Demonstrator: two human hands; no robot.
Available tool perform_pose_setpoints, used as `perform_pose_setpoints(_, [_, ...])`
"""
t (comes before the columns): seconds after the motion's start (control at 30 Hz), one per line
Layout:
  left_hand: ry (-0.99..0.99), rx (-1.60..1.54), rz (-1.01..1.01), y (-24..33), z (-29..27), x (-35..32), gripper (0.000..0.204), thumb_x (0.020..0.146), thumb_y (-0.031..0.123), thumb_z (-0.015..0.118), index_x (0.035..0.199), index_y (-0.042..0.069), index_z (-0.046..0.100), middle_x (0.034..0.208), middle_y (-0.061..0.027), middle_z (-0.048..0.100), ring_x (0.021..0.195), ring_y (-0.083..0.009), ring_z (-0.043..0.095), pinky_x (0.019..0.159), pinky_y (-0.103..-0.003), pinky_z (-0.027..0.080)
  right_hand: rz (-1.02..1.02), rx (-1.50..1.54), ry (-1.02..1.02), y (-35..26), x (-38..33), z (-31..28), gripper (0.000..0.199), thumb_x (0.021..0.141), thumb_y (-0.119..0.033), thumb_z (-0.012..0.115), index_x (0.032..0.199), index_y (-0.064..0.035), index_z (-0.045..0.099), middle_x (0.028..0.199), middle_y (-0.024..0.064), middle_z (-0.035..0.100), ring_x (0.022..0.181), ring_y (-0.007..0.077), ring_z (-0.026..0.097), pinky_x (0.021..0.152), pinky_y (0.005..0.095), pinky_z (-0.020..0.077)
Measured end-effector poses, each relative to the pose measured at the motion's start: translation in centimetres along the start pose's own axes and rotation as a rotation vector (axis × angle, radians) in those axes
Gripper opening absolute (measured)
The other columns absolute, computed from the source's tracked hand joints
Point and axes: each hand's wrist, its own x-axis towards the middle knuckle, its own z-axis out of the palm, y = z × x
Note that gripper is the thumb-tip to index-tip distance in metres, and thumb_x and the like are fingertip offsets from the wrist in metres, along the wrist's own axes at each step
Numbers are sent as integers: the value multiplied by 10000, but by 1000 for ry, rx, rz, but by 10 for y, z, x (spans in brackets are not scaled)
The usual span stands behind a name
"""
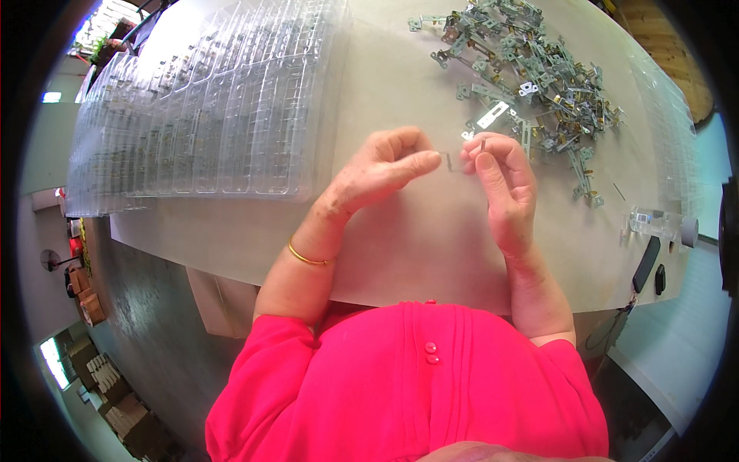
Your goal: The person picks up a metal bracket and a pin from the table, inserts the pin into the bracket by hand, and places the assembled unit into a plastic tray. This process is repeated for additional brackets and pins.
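Observation:
My left hand (389, 163), with a gold bangle on its wrist, is pinched closed over the table. A small, blurred grey metal piece (449, 162) shows at its thumb tip. Close by on the right, my right hand (508, 181) pinches a short, thin metal piece (483, 145) between thumb and fingers. The hands are a little apart. Just beyond the right hand lies a loose heap of metal brackets (539, 77), grey and brassy. A shiny flat slotted plate (493, 115) rests at the heap's near edge.
Stacked clear plastic trays (300, 165) holding rows of small metal parts fill the table's left side. More clear trays (671, 131) stand at the right edge. A clear bottle (654, 222), a long black object (646, 264) and a smaller black one (660, 279) lie near right.

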Motion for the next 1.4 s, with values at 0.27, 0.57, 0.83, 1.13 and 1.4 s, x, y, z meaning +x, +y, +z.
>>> perform_pose_setpoints(0.27, [-9,-224,-84,-6,-5,3,278,996,305,650,937,35,625,624,87,422,516,-9,306,462,-209,218,-462,-556,-174,0,6,2,173,865,65,690,993,-30,624,1073,132,659,961,269,641,853,349,512])
perform_pose_setpoints(0.57, [-84,-570,-142,-19,-5,8,566,1074,482,362,1131,-12,632,824,-134,700,561,-192,636,525,-280,494,-147,-97,11,7,0,5,90,967,8,629,1053,-13,610,1046,86,658,941,158,633,863,305,535])
perform_pose_setpoints(0.83, [-13,-358,285,-13,7,6,465,1030,260,558,1384,-39,529,1345,-188,599,1229,-274,594,994,-406,503,101,258,102,6,3,-3,123,1034,-99,569,1115,-20,616,1074,55,668,973,137,655,909,325,561])
perform_pose_setpoints(1.13, [68,-283,369,-25,6,10,410,1066,327,508,1271,-14,605,1232,-145,661,1159,-236,627,967,-393,503,221,187,52,12,-1,6,134,1026,-126,598,1116,-28,617,1056,44,659,940,115,647,884,307,559])
perform_pose_setpoints(1.4, [184,-188,153,-20,10,4,322,1083,285,486,1052,3,640,810,-29,617,799,-143,613,764,-291,490,188,46,-7,3,-7,11,95,1011,-125,633,1057,-41,624,833,-14,642,758,51,594,686,217,498])
